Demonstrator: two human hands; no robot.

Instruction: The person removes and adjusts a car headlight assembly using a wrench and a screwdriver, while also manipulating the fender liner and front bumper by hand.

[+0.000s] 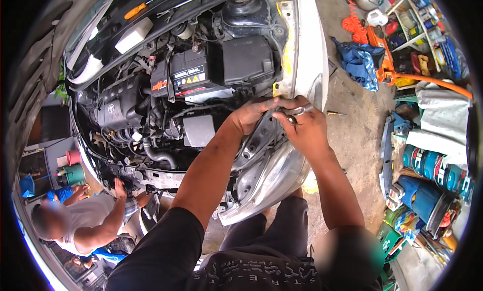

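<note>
Tool [298, 111] of shiny metal sits, in the head view, in the person's right hand [309, 130], whose fingers are curled round it above the inner edge of the white fender [314, 49], near the headlight [279, 177]. The left hand [247, 116] reaches in from the other side, its fingertips close to the tool; whether it grasps anything I cannot tell, since its underside is hidden. Around the hands lies the engine bay, with a black fuse-box cover [248, 60] beyond the left hand, a battery [180, 72] to the left of that cover and a dark engine cover [118, 107] farther left. An orange-handled screwdriver [135, 10] and a white block [134, 35] rest near the windshield side. At lower left a co-worker [93, 223] in a white top has a hand on the car's front. On the floor at right are an orange jack [380, 54] and a blue cloth [359, 62].
</note>
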